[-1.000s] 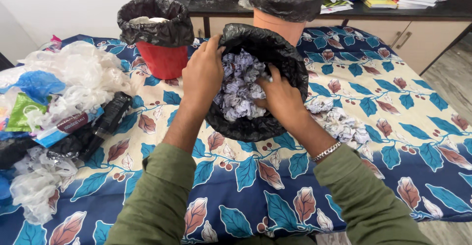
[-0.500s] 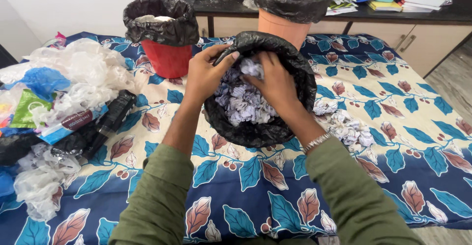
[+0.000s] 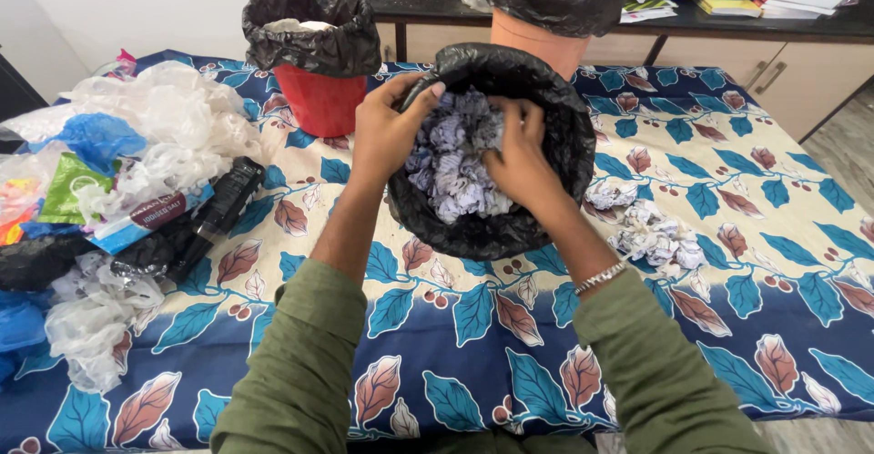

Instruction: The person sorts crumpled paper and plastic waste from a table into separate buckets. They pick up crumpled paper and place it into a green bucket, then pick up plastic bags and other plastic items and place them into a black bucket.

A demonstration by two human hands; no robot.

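Three lined bins, two hands, two heaps of scrap

Three bins wear black liners: a tilted bin (image 3: 492, 144) gripped between the left hand (image 3: 387, 131) and right hand (image 3: 519, 158), a red bin (image 3: 314, 58) just beyond the left hand, and an orange bin (image 3: 551, 8) beyond both. One loose cluster of crumpled paper balls (image 3: 651, 231) lies right of the right hand. One pile of plastic bags (image 3: 137, 153) sits well left of the left hand, with one black bottle (image 3: 223, 204) beside it.
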